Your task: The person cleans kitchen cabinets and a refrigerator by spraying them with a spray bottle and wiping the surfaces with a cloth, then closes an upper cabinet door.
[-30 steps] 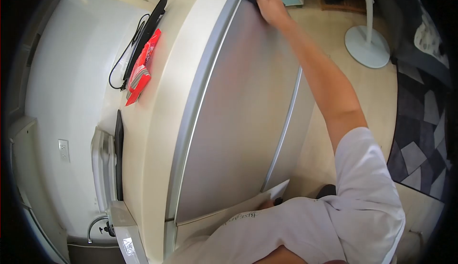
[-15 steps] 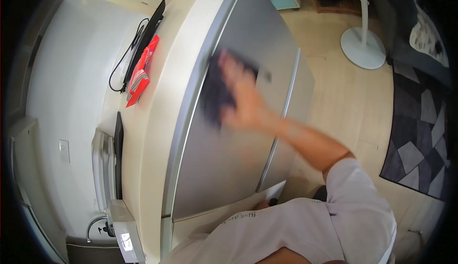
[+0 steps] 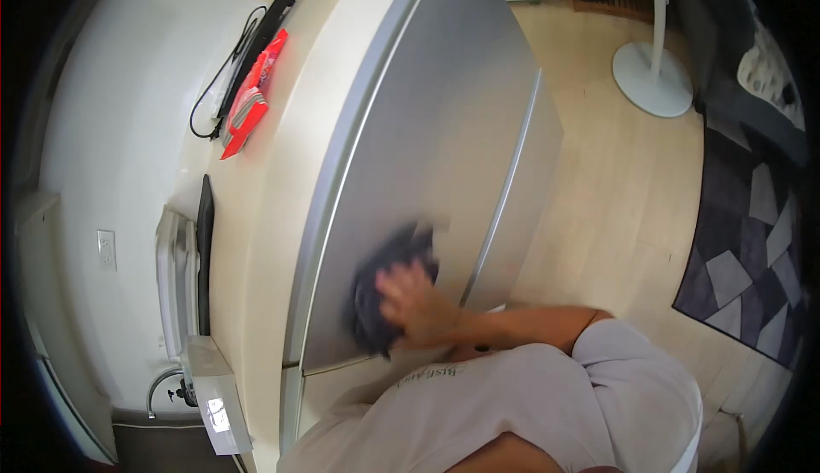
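Observation:
My right hand (image 3: pixel 414 300) presses a dark grey cloth (image 3: pixel 376 289) flat against the silver door (image 3: pixel 418 148) of what looks like a refrigerator. The fingers rest on top of the bunched cloth, and both are a little blurred. Part of the cloth sticks out past the fingers on the upper side. Hand and cloth are at the part of the door closest to my body. A pale strip (image 3: pixel 504 187) divides this door from a second silver panel. I cannot see my left hand.
A cream counter (image 3: pixel 248 242) runs along the left, bearing a red packet (image 3: pixel 256 93) and a black flat device with a cord. Beyond are a faucet (image 3: pixel 162 379) and a wall outlet (image 3: pixel 106 250). On the right stand a white round base (image 3: pixel 653 80) with a pole and a patterned rug (image 3: pixel 743 251).
My right hand and the cloth have moved down across the silver door, closer to my body. The elbow has bent more. The view has shifted slightly.

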Available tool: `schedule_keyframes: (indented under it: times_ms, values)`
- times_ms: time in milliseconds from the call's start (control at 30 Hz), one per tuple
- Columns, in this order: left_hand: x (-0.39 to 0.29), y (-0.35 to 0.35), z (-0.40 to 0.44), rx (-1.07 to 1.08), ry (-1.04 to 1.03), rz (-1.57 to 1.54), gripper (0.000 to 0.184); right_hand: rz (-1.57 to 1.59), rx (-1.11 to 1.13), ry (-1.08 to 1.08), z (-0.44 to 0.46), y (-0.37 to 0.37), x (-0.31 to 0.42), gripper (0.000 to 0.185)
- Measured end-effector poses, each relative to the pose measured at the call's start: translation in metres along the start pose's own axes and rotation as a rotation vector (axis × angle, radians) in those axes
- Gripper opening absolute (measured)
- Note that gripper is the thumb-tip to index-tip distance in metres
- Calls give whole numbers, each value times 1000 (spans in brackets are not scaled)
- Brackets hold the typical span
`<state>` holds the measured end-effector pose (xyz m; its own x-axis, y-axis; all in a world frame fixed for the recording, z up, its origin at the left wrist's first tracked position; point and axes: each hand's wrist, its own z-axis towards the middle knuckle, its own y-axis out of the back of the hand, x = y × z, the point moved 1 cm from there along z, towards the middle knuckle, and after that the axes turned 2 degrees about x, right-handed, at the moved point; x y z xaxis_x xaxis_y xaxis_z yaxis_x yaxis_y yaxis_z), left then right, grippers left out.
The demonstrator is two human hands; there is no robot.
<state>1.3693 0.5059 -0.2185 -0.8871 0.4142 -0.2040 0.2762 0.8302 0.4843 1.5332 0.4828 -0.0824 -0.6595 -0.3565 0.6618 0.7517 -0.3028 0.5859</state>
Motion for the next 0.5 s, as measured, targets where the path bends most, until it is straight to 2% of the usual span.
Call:
schedule_keyframes:
  times_ms: [67, 167, 200, 233, 267, 300, 367, 433, 467, 500]
  values:
    - [-1, -3, 0, 2, 5, -7, 42, -36, -384, 131, -11, -51, -7, 76]
    - [1, -6, -4, 2, 10, -15, 42, 472, -583, -156, -4, 17, -59, 102]
    - [2, -5, -3, 1, 8, -18, 43, 445, -987, -17, 7, 52, -94, 105]
    - [2, -5, -2, 2, 3, -22, 43, 151, -1192, -191, 16, 86, -144, 94]
    - [1, -4, -2, 7, -3, -28, 43, 159, -1313, -371, 25, 115, -216, 84]
    - [1, -3, -1, 6, -3, -30, 43, 139, -1306, -476, 23, 153, -272, 75]
    - [-1, -1, 0, 5, -4, -26, 43, 203, -1273, -504, 16, 196, -325, 77]
    - [0, -2, -1, -1, 5, -15, 43, 290, -1227, -485, 5, 212, -330, 78]
    - [-2, -1, 1, -3, 7, -1, 43, 89, -1294, -587, 10, 160, -336, 75]
    - [-2, -1, 0, -12, 14, 5, 43, 62, -1266, -544, 3, 117, -308, 71]
